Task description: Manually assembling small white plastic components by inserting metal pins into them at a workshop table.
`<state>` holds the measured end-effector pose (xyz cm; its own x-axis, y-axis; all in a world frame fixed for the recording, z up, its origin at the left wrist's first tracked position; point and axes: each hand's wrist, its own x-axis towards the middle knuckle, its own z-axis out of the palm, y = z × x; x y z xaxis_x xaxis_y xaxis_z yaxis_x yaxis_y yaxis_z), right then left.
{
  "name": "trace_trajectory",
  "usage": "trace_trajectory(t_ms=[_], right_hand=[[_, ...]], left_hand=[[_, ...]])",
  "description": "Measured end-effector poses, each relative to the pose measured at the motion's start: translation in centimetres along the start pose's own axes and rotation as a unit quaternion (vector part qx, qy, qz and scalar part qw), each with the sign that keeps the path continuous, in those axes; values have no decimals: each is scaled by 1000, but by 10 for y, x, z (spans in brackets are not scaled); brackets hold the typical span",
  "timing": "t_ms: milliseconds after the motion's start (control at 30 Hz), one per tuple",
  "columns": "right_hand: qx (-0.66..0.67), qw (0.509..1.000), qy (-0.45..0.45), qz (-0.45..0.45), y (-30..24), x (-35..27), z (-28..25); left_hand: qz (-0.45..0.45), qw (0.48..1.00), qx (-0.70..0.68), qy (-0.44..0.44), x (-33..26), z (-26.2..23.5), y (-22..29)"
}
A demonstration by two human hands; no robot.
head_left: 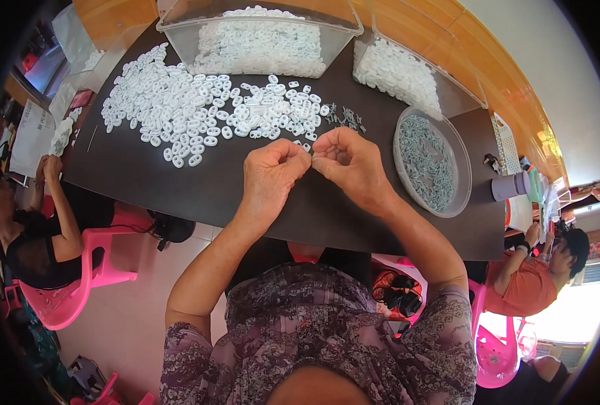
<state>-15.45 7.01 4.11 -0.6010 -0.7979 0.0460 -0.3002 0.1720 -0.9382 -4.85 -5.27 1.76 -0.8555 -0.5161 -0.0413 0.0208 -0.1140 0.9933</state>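
A dark brown counter (pixel 145 172) spans the view, with one co-worker (pixel 47 236) seated well off to its left and another (pixel 526 277) to its right. A clear plastic bin (pixel 338 42) of white pieces stands along the far edge, a second bin (pixel 460 88) right of it. The round tub (pixel 464 172) of grey-green screws sits beside the right forearm, a lilac cup (pixel 510 187) beyond it. A broad heap of white two-holed ovals (pixel 165 101) lies ahead of the left hand (pixel 273 169). It meets the right hand (pixel 354 162) at the fingertips, digits curled; whether they grip anything, I cannot tell, since the fingers hide it. A loose white oval (pixel 306 147) lies just beyond them, near scattered screws (pixel 346 119).
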Motion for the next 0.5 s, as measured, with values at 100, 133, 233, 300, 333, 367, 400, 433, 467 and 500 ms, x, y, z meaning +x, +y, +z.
trace_trajectory(t_ms=[100,133,233,300,333,367,400,433,467,500], right_hand=[[-76,997,14,-28,-4,-1,3],[-104,993,24,-55,-3,-2,3],[-151,981,44,-111,3,-2,4],[-170,974,53,-141,4,-2,3],[-157,978,47,-127,2,-1,2],[-143,982,42,-112,1,-1,1],[-143,983,41,-112,1,0,-1],[-51,997,13,-59,2,1,-3],[42,999,-15,-6,2,2,-5],[42,999,-14,-5,3,3,-6]], left_hand=[[-20,999,-33,10,2,1,1],[-25,999,-38,9,3,1,0],[-66,995,-75,3,3,4,5],[-101,989,-105,-2,3,5,7],[-115,985,-132,-9,3,4,6],[-129,979,-158,-16,3,4,4],[-129,979,-158,-15,3,3,2],[-121,979,-164,-18,3,3,0],[-113,979,-171,-20,3,3,-1],[-113,979,-171,-21,2,4,-1]])
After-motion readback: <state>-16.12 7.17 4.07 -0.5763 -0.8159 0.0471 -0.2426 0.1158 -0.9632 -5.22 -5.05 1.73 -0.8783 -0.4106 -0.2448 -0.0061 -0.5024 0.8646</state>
